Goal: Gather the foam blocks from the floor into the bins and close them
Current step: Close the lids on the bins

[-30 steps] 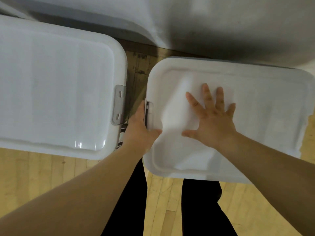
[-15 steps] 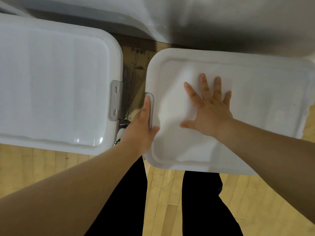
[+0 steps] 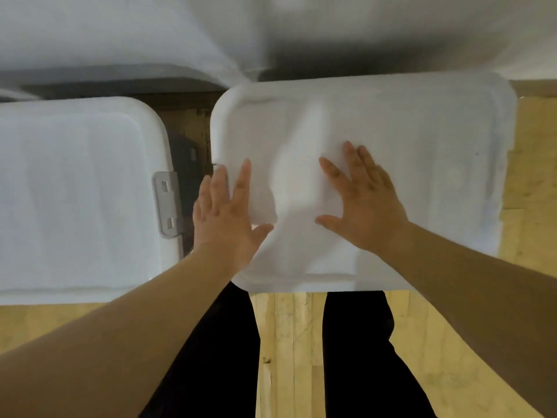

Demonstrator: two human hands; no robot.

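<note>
Left hand (image 3: pixel 224 215) shifted onto smooth, round-cornered white lid (image 3: pixel 422 140), fingers flat | right hand (image 3: pixel 369 206) flat, spread

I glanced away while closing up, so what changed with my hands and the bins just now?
The left hand released the edge of the right bin's lid and moved onto it, fingers flat. The right hand stays pressed flat on that lid; the left bin stays closed.
</note>
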